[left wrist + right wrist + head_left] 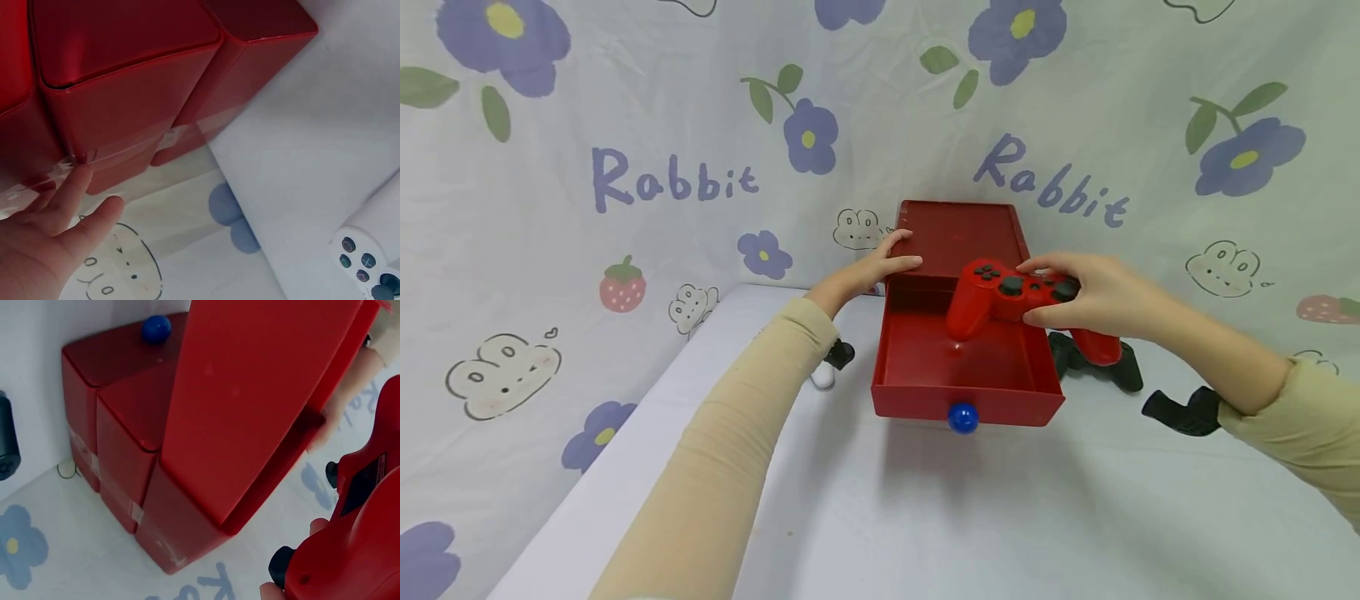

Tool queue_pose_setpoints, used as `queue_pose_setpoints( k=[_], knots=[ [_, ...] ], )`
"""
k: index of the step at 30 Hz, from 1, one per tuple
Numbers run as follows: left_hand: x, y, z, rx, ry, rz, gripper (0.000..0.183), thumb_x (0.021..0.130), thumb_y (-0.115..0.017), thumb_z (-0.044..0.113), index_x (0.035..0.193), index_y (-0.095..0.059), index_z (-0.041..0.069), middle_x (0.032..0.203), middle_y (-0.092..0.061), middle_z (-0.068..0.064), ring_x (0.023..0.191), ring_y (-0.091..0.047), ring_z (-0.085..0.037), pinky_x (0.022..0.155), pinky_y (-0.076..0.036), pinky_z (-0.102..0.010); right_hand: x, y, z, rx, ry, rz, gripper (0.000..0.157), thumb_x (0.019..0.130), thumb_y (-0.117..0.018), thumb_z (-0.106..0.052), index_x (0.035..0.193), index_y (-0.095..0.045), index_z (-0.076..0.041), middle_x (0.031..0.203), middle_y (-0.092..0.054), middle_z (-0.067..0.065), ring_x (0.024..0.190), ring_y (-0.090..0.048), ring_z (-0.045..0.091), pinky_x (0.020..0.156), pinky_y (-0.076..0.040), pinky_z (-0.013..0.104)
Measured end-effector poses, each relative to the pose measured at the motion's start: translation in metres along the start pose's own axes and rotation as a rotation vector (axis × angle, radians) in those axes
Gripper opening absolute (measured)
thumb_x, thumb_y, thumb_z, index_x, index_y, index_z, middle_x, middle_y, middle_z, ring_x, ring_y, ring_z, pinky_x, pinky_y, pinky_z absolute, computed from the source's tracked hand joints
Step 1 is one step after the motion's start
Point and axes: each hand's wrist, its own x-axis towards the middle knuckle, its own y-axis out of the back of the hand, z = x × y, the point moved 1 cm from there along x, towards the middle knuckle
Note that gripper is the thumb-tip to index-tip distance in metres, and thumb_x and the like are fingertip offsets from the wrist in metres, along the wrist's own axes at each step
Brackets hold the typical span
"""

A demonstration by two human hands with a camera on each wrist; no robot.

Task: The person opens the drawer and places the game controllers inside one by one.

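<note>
A red game controller (973,304) is gripped by my right hand (1093,292) above the pulled-out drawer (917,402) of a red drawer cabinet (958,229). Its thumbsticks face up in the head view; the right wrist view shows the controller (350,544) close up. The drawer has a blue knob (962,417) on its front, and its visible floor holds nothing. My left hand (880,262) rests at the cabinet's upper left edge, fingers spread. In the left wrist view, a fingertip of the left hand (56,231) touches the cabinet's side (131,112).
Right of the drawer lies a black game controller (1123,371), partly hidden. Another black object (1183,412) sits farther right, partly behind the sleeve. Left of the cabinet, a white controller (369,250) lies on the white table (962,517). A patterned cloth (670,108) hangs behind.
</note>
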Motion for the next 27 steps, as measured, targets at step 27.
queue_pose_setpoints(
  k=[27],
  knots=[
    [-0.006,0.000,0.002,0.043,0.011,-0.001,0.066,0.089,-0.045,0.034,0.144,-0.013,0.020,0.148,-0.012,-0.010,0.133,-0.019,-0.023,0.107,-0.022,-0.044,0.030,-0.047,-0.012,0.040,0.150,-0.015,0.050,0.079,-0.068,-0.023,0.125,-0.052,-0.010,0.095,-0.063,0.009,0.081,-0.056,0.020,0.064,-0.048,0.028]
  ],
)
